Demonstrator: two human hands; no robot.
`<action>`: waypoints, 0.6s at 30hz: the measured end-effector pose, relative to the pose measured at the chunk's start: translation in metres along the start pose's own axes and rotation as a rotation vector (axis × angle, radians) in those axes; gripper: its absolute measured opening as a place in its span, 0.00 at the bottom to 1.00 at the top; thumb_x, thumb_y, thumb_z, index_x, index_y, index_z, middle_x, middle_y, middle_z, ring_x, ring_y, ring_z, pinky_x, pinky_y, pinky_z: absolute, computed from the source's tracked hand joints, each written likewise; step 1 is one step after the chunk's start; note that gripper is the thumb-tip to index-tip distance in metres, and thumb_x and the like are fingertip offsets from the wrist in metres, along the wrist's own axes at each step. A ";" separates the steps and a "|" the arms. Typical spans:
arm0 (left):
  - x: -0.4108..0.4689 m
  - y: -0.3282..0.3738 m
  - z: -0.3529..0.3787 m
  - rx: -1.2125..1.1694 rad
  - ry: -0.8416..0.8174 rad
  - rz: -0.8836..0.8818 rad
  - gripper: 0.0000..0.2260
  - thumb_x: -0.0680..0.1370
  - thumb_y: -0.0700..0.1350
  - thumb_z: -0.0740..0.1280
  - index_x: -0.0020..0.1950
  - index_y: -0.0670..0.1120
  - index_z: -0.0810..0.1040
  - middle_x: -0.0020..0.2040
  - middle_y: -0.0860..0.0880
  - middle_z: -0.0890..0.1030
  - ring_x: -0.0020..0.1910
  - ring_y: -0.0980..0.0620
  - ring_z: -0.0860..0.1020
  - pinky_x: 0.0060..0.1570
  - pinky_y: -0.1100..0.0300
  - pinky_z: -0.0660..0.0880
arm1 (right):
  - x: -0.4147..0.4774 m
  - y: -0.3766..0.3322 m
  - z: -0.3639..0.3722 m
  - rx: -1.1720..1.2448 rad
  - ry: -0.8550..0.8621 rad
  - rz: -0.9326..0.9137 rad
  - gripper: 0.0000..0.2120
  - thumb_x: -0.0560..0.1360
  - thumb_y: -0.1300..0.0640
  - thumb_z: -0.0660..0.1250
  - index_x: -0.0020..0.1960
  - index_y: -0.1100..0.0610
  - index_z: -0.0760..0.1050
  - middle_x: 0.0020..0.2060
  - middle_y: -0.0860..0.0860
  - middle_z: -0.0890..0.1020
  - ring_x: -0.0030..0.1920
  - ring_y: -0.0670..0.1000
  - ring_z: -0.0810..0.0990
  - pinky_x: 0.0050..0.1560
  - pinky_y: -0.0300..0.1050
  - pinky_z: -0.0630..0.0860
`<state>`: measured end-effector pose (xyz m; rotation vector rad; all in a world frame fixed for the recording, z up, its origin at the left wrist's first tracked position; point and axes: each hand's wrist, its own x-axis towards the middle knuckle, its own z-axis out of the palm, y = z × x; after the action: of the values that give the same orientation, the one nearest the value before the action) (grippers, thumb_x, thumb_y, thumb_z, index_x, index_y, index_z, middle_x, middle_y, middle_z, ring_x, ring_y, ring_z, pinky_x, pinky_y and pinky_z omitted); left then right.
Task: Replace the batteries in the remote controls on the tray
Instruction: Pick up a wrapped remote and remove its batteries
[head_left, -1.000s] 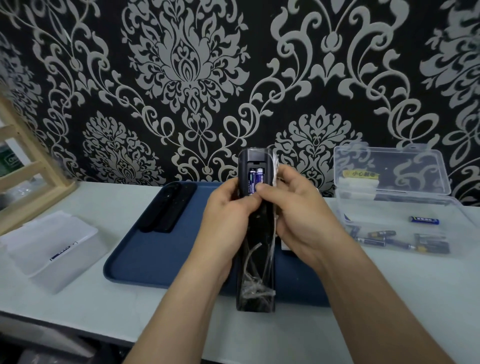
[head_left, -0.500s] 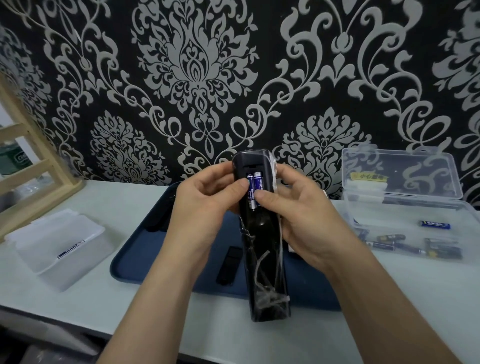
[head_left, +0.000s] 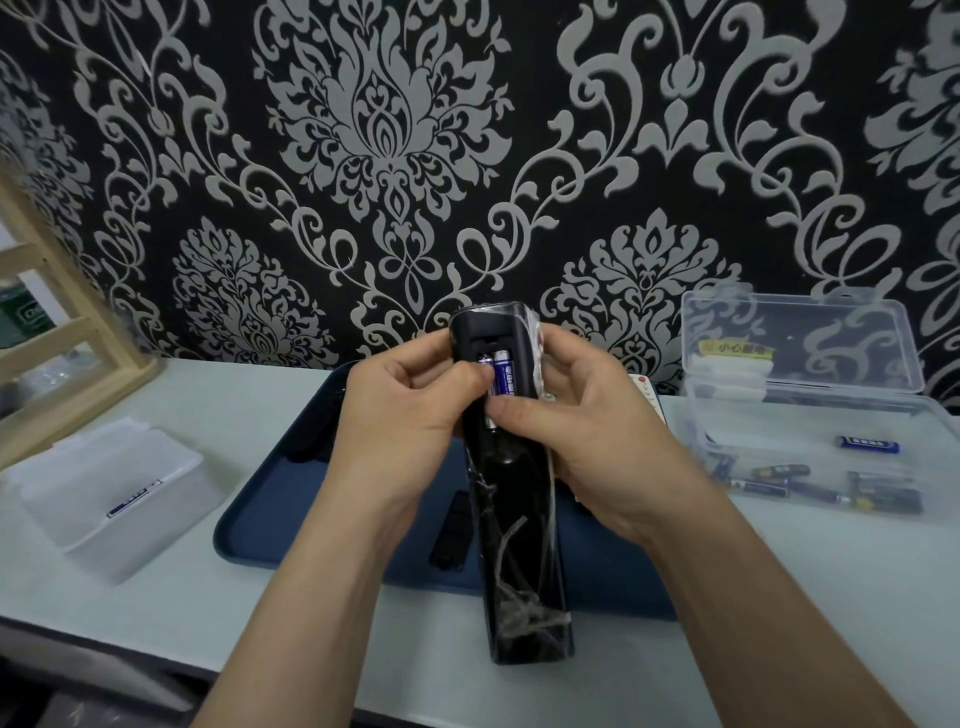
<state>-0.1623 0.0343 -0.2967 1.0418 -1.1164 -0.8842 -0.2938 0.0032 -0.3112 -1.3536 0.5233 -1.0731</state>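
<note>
Head view: both hands hold a black plastic-wrapped remote control (head_left: 519, 519) upright above the blue tray's (head_left: 270, 514) front edge, back facing the person. Right hand (head_left: 587, 441) grips it; left hand (head_left: 410, 415) thumbs the blue batteries (head_left: 498, 384), apparently to work them loose. Its battery cover (head_left: 452, 530) lies on the tray.

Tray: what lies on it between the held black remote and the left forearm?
In the head view, a small black battery cover lies flat on the blue tray, between the held remote and the left forearm.
</note>
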 end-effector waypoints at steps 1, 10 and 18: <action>0.000 0.000 0.002 -0.007 0.020 0.002 0.12 0.75 0.31 0.64 0.49 0.44 0.84 0.41 0.45 0.86 0.39 0.50 0.83 0.39 0.58 0.79 | 0.000 0.000 0.000 -0.006 0.003 -0.001 0.20 0.74 0.73 0.67 0.62 0.58 0.76 0.52 0.60 0.83 0.50 0.56 0.82 0.56 0.57 0.80; 0.000 0.001 0.009 -0.077 0.111 -0.024 0.10 0.74 0.32 0.64 0.49 0.41 0.84 0.41 0.43 0.85 0.38 0.49 0.82 0.37 0.63 0.78 | 0.000 0.000 0.004 -0.070 0.043 -0.037 0.18 0.74 0.71 0.67 0.58 0.55 0.78 0.48 0.60 0.84 0.47 0.54 0.81 0.56 0.60 0.79; -0.003 -0.002 0.012 -0.145 0.163 -0.119 0.07 0.76 0.37 0.66 0.47 0.41 0.84 0.38 0.43 0.84 0.31 0.50 0.77 0.24 0.62 0.72 | -0.001 -0.005 0.005 0.143 -0.023 0.171 0.13 0.78 0.67 0.61 0.57 0.55 0.79 0.41 0.58 0.79 0.41 0.57 0.77 0.42 0.54 0.81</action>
<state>-0.1746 0.0337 -0.2982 1.0481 -0.8493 -0.9426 -0.2920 0.0074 -0.3059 -1.1728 0.5252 -0.9359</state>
